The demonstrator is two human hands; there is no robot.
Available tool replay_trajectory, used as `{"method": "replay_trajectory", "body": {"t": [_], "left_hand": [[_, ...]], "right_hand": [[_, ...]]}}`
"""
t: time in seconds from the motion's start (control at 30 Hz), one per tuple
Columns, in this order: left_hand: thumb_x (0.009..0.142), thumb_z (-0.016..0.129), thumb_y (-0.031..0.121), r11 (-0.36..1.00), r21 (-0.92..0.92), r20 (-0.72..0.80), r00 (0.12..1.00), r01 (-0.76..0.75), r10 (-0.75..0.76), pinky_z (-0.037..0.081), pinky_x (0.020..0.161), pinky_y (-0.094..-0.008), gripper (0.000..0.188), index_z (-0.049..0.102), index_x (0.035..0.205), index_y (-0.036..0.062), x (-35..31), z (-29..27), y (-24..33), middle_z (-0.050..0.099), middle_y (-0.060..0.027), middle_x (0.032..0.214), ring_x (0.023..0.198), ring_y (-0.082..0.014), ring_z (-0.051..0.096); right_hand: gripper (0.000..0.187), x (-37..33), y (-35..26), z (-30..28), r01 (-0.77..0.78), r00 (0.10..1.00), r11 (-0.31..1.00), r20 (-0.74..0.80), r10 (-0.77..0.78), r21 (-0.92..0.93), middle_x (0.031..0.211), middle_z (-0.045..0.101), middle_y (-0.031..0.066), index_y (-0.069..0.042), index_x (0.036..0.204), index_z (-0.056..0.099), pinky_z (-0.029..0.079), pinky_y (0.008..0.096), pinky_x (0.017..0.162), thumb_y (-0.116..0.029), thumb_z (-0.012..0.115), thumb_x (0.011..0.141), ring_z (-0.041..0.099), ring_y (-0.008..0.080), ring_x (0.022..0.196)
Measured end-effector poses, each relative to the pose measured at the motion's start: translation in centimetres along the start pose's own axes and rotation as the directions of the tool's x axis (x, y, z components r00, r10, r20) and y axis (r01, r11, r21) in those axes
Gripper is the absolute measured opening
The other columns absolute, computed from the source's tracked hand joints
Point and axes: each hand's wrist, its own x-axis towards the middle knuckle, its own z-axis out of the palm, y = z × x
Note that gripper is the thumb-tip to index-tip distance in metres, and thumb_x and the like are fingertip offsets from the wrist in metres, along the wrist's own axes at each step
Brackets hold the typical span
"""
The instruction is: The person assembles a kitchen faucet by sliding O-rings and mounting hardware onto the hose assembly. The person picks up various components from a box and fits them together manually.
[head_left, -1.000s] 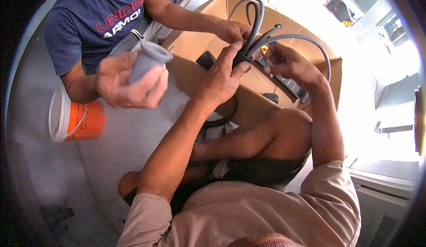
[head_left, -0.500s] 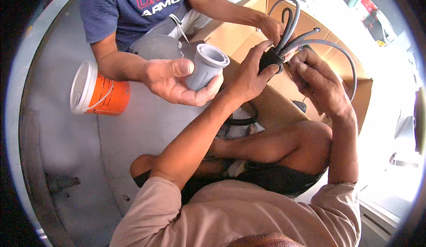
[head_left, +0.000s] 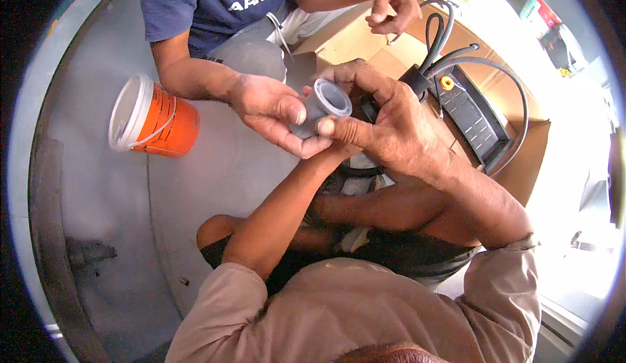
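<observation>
My right hand (head_left: 398, 125) reaches across to the left and grips a grey plastic threaded sleeve (head_left: 330, 99), thumb on its near side and fingers curled over the far side. A co-worker's hand (head_left: 274, 109) still cups the same sleeve from the left. My left hand (head_left: 347, 151) lies behind my right; only the wrist area shows and its fingers are hidden. Just beyond my right hand's knuckles stands a black round fitting (head_left: 415, 81) with several grey-black cables (head_left: 482, 61) fanning out of it. What supports the fitting is hidden.
An open cardboard box (head_left: 531, 154) sits ahead to the right, with a black slotted tray (head_left: 473, 118) and an orange ring (head_left: 447, 83) in it. An orange bucket with a white lid (head_left: 166, 122) lies at left. The co-worker's other hand (head_left: 394, 4) hovers above the box.
My right hand has moved left from beside the cables and taken hold of the grey sleeve. The co-worker's other hand has left the cables and lifted away. The fitting has shifted slightly right.
</observation>
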Motion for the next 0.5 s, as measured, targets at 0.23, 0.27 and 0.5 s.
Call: {"method": "replay_trajectory", "body": {"t": [0.23,0.27,0.5], "left_hand": [[0.101,0.058,0.025,0.991,-0.061,-0.113,0.985,0.122,-0.129,0.043,0.108,-0.0487,0.048,0.047,0.141,0.0032,-3.5,-4.2,1.8,0.055,-0.0170,0.141,0.131,-0.0337,0.052],[0.101,0.060,0.026,0.934,-0.285,-0.136,0.956,0.214,-0.261,0.048,0.103,-0.0464,0.045,0.051,0.139,0.0055,-4.0,-4.9,3.2,0.058,-0.0151,0.138,0.126,-0.0311,0.057],[0.103,0.060,0.040,0.327,-0.840,0.279,0.861,0.434,-0.426,0.053,0.086,-0.0381,0.051,0.055,0.139,0.0037,-6.8,-7.9,7.2,0.065,-0.0083,0.124,0.100,-0.0235,0.067]], "right_hand": [[0.044,-1.1,1.3,0.8,-0.171,0.885,0.665,-0.183,0.428,0.727,0.086,0.065,0.0036,-0.003,0.123,0.065,0.036,0.0239,0.059,-0.041,0.052,0.105,0.050,0.0111,0.066],[0.039,-1.4,1.0,0.3,-0.186,0.867,0.541,-0.121,0.483,0.820,0.087,0.067,0.0069,-0.003,0.119,0.065,0.040,0.0255,0.060,-0.037,0.052,0.104,0.054,0.0144,0.067],[0.041,-4.0,3.3,0.9,-0.277,0.853,0.473,-0.013,0.523,0.836,0.098,0.069,0.0098,-0.003,0.133,0.059,0.046,0.0272,0.058,-0.031,0.054,0.104,0.064,0.0184,0.081]]}}
